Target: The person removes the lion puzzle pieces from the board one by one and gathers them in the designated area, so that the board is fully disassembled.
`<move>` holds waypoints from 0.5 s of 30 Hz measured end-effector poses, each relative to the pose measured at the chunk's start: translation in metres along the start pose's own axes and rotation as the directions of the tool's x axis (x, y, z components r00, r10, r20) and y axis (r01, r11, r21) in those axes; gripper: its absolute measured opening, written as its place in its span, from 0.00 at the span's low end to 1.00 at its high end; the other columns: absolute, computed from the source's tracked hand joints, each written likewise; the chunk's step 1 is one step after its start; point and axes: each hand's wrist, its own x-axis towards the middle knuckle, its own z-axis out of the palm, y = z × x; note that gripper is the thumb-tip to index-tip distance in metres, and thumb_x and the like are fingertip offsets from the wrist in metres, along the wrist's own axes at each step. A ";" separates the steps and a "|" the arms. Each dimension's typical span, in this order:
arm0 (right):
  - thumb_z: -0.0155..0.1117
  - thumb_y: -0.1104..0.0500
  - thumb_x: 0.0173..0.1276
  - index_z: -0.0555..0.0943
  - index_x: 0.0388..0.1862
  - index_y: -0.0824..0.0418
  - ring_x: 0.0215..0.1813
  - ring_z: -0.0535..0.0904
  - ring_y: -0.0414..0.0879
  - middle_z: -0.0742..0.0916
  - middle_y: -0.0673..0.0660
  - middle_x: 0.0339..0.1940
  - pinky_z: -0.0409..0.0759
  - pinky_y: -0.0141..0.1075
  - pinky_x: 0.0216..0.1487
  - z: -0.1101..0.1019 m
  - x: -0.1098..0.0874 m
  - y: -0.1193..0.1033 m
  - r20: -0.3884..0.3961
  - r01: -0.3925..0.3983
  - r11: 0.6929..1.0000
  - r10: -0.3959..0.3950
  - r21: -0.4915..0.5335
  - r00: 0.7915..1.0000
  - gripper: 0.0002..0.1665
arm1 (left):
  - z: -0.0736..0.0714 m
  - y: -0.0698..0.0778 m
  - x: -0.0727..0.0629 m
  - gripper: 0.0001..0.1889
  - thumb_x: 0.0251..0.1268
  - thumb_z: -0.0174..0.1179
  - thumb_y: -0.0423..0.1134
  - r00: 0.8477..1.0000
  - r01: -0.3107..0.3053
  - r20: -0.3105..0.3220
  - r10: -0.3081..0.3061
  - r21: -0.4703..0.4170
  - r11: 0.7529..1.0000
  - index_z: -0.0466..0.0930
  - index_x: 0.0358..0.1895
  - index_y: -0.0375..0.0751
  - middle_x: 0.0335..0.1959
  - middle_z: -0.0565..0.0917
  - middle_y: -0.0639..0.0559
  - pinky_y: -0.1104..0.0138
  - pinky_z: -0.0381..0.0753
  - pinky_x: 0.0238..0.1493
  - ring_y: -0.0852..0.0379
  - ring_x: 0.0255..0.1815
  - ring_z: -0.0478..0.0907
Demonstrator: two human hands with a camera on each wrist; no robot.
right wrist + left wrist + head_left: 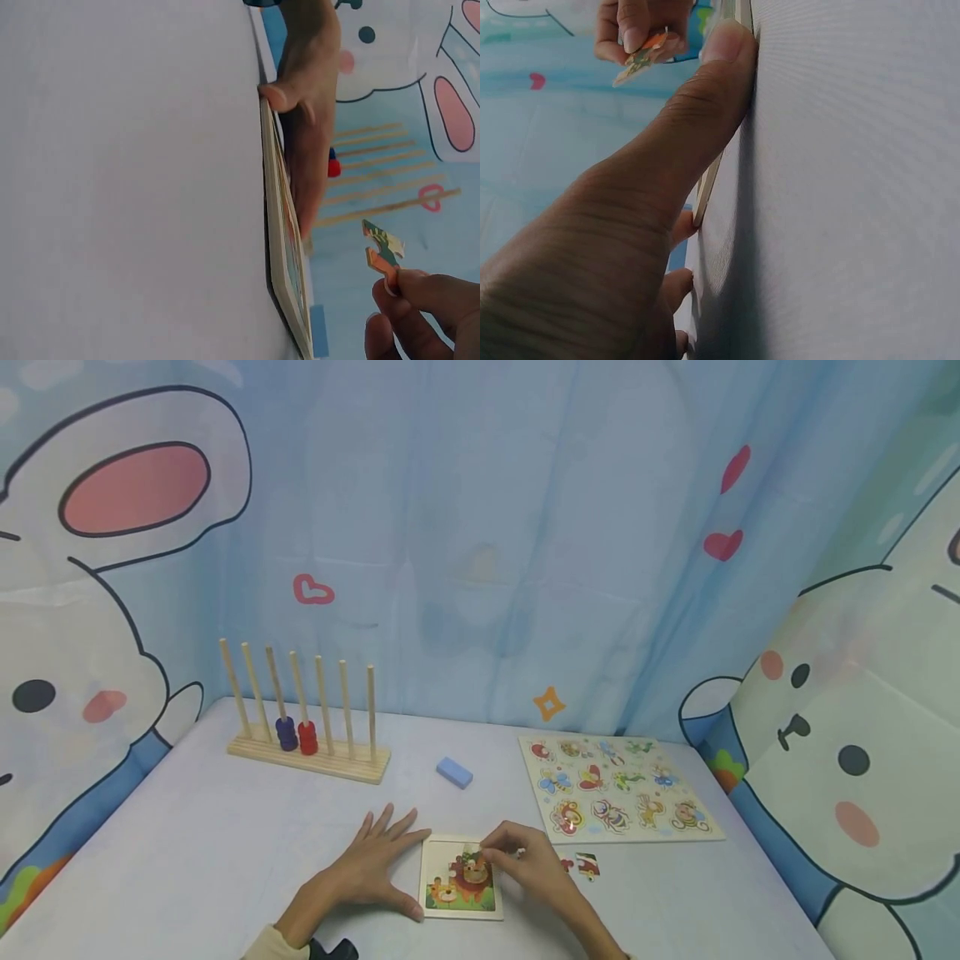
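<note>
A small wooden jigsaw tray (463,915) lies on the white table, its partly filled picture showing a lion and a smaller animal. My left hand (375,864) rests spread at the tray's left side, with the thumb and a fingertip at its edge. Above the upper right of the tray, my right hand (531,862) pinches a jigsaw piece (385,244) between thumb and fingers. In the right wrist view the piece shows green, orange and cream, held up off the tray. Loose jigsaw pieces (588,866) lie right of the tray, partly hidden by the right hand.
A larger insect puzzle board (622,832) lies at the back right. Behind the hands is a blue block (454,772). A wooden peg rack (337,763) with blue and red beads stands at the back left. A printed curtain (480,527) hangs behind the table.
</note>
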 end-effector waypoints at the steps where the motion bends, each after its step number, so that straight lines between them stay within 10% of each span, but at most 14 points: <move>1: 0.67 0.54 0.63 0.83 0.36 0.53 0.34 0.80 0.38 0.88 0.48 0.33 0.80 0.31 0.38 -0.004 -0.001 0.001 -0.003 0.003 1.000 -0.003 0.005 1.000 0.05 | 0.000 0.000 0.000 0.56 0.31 0.71 0.71 1.000 0.002 0.001 -0.002 0.001 1.000 0.65 0.71 0.50 0.76 0.55 0.41 0.36 0.34 0.71 0.31 0.76 0.39; 15: 0.65 0.58 0.66 0.83 0.35 0.60 0.33 0.84 0.50 0.87 0.53 0.33 0.82 0.33 0.32 -0.059 -0.005 0.015 0.103 0.007 0.999 -0.002 -0.046 0.995 0.06 | 0.001 -0.002 0.001 0.57 0.30 0.70 0.72 1.000 0.014 0.010 -0.015 0.018 1.000 0.65 0.71 0.50 0.76 0.54 0.42 0.36 0.34 0.71 0.31 0.76 0.39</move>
